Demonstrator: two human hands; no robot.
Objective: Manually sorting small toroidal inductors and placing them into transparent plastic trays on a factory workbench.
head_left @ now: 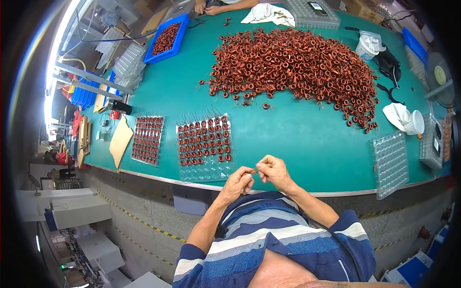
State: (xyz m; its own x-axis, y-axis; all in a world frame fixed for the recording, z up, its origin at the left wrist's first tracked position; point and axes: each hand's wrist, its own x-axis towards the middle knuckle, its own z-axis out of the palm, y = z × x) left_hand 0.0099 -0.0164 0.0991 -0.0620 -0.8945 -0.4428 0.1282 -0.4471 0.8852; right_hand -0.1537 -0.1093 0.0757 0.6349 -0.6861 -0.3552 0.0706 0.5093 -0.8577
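My left hand [236, 186] is closed at the table's front edge, fingers pinched round a small red-brown wire-wound ring coil, mostly hidden by the fingertips. My right hand [273, 172] meets it from the right, thumb and forefinger pressed together beside the coil; what they grip is too small to make out. Just left of my hands lies a clear plastic tray [204, 173], its upper rows filled with ring coils, wire ends upward, and bare pockets along its near side. A second filled tray [147, 140] lies further left. Beyond my hands spreads a large heap of ring coils [288, 65].
A blue bin [181, 40] of coils stands at the far left, near another person's hands [207, 8]. At the right are a bare clear tray [391, 163], a white cup [415, 123] and stacked trays [430, 144]. Brown cardboard [121, 141] lies at the left.
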